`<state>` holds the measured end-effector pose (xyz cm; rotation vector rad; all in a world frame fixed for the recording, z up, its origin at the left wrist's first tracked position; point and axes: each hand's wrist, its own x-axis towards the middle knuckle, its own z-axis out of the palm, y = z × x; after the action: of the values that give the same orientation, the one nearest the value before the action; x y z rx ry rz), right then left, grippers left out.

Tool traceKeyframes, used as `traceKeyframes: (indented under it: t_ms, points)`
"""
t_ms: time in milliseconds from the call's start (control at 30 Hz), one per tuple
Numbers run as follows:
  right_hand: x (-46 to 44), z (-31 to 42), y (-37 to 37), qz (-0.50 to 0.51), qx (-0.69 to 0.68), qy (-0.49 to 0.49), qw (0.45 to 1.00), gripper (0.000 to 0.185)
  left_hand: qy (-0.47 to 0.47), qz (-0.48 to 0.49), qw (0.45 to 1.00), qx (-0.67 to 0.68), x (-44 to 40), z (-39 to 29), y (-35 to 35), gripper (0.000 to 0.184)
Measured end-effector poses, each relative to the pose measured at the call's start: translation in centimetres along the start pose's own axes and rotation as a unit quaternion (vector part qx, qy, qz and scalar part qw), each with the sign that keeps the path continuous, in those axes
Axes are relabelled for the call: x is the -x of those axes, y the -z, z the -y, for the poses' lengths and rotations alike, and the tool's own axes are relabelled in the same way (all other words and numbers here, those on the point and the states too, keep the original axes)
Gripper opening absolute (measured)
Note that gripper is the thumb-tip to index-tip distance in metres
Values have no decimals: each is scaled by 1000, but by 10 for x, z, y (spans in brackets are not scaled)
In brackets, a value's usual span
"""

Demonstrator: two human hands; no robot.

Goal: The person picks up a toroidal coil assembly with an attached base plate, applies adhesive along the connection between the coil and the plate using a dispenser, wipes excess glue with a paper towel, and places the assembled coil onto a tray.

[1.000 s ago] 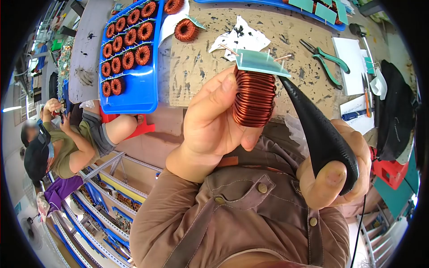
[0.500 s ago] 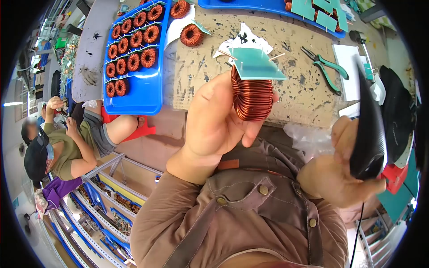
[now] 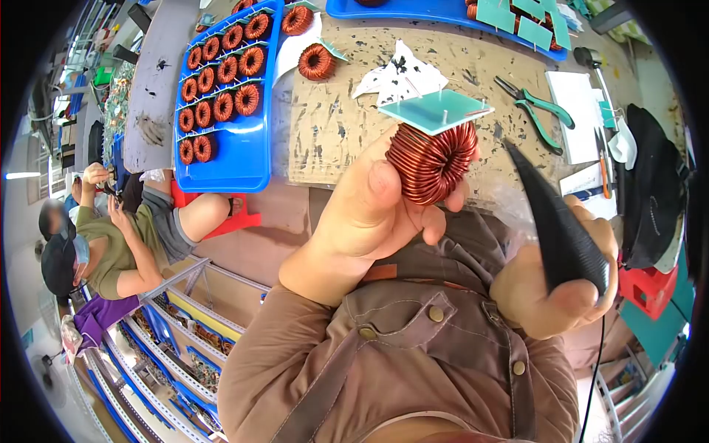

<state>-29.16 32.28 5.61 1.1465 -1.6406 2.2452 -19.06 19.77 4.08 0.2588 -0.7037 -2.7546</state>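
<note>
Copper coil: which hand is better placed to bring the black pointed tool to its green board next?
Probably the right hand: it grips the black pointed tool, tip upward, near the copper coil; the left hand is busy holding that coil.

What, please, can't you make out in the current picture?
Head view, all four:
Coil: one side, covered by the left hand.
Black cone: lower end, covered by the right hand.
Far tray: far side, cut off by the top edge.
White scrap: near edge, behind the green board.
</note>
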Motion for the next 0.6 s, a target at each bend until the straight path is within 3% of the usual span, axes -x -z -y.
traceKeyframes:
  t_ms: [100, 233, 333, 600]
  points:
    - [2, 4, -5, -4, 4, -3, 1000, 43, 45, -8, 997, -68, 1, -3, -1, 88]
    - [0, 4, -9, 33, 30, 29, 999, 43, -6, -22, 1000, -12, 0, 6, 0, 73]
    - [0, -2, -11, 38, 0, 79, 996, 42, 12, -30, 999, -5, 0, 3, -3, 72]
    - [-5, 7, -9, 88, 48, 32, 994, 46, -1, -2, 1000, -31, -1, 4, -1, 74]
